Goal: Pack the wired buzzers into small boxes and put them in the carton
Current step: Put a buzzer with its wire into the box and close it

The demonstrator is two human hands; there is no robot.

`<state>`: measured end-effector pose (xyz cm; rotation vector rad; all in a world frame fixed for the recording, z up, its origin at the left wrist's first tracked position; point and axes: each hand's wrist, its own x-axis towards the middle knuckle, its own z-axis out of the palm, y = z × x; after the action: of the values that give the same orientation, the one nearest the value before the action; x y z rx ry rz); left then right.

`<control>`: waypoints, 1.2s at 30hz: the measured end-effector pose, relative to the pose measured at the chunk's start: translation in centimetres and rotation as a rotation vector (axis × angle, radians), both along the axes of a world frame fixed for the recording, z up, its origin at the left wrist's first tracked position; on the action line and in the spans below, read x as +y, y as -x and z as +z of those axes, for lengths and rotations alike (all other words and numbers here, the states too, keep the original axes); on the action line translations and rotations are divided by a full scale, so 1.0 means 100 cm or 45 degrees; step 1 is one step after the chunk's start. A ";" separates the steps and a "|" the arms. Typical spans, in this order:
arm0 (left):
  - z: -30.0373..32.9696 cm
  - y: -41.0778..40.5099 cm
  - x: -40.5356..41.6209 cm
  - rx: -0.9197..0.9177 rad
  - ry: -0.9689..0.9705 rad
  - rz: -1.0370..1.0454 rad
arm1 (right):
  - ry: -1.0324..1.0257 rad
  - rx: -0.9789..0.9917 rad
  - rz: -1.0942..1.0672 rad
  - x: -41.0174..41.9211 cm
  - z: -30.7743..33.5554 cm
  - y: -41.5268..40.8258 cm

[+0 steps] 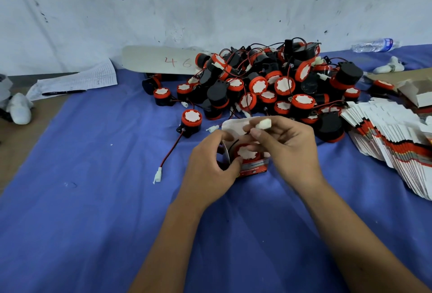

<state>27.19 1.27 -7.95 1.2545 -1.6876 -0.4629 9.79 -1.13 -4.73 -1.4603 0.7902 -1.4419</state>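
— Where is the buzzer (246, 152)?
— In the small box (253, 167), near the middle of the blue cloth (93, 199). It is red with a white top.
— And the hands?
— The left hand (210, 164) holds the box. The right hand (287, 143) pinches the white plug (264, 124). A big pile of buzzers (268, 82) lies behind, flat boxes (392, 136) to the right.

A white wall (210, 0) fills the upper half of the frame; it is scuffed with dark marks and smudges. Below it, a blue cloth (93, 211) covers the work surface from the centre to the lower edge. A bare brown strip of the surface (21, 133) shows at the left edge of the frame. Lighting is even and diffuse, with soft shadows only.
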 end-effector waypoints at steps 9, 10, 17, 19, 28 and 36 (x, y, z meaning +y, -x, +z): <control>-0.002 0.004 0.002 -0.044 -0.123 -0.150 | 0.030 0.397 -0.044 -0.005 -0.004 0.004; -0.002 0.004 0.001 -0.059 -0.133 -0.152 | 0.054 0.481 -0.076 -0.006 -0.006 0.004; -0.004 0.006 0.000 0.007 -0.092 -0.080 | 0.116 0.779 -0.096 -0.005 -0.006 0.008; -0.003 0.006 0.001 0.048 -0.039 -0.016 | 0.163 0.916 -0.199 -0.005 -0.005 0.008; 0.002 0.018 0.002 0.201 -0.113 0.170 | 0.030 0.742 0.282 -0.002 0.004 0.016; -0.002 0.018 0.001 0.197 -0.104 0.038 | -0.157 0.310 0.178 -0.007 0.002 0.019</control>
<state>25.35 1.40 -8.14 1.2674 -1.5315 -0.6003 7.91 -1.79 -4.57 -1.5807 0.8903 -1.1052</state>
